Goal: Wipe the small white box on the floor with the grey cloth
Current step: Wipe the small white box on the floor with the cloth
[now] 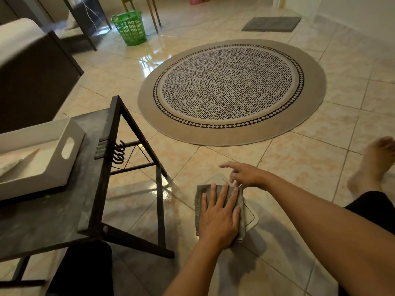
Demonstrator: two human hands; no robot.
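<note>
From the head camera, your left hand point(218, 214) lies flat, palm down with fingers spread and straight, pressing the folded grey cloth point(220, 208) onto the small white box point(250, 216). That grip is fully open; it pins the cloth rather than closing round it. The box is a flat, square, rounded-cornered white lid-like thing lying on the glossy beige tiled floor point(288, 167), just in front of you and right of the dark metal-framed worktop point(64, 210). It sits turned diamond-wise to you, one corner pointing away toward the round patterned rug point(232, 90) and another to your right; being square, it shows no clear long axis. The cloth covers most of its near-left part, leaving the far corner and right edge bare.

Your right hand point(245, 174) reaches across from the right, fingers loosely spread and open, fingertips touching the box's far edge beside the cloth, holding nothing.

A white rectangular tray point(53, 150) with a handle slot rests on the worktop. A green plastic basket point(129, 27) stands well beyond the rug.
</note>
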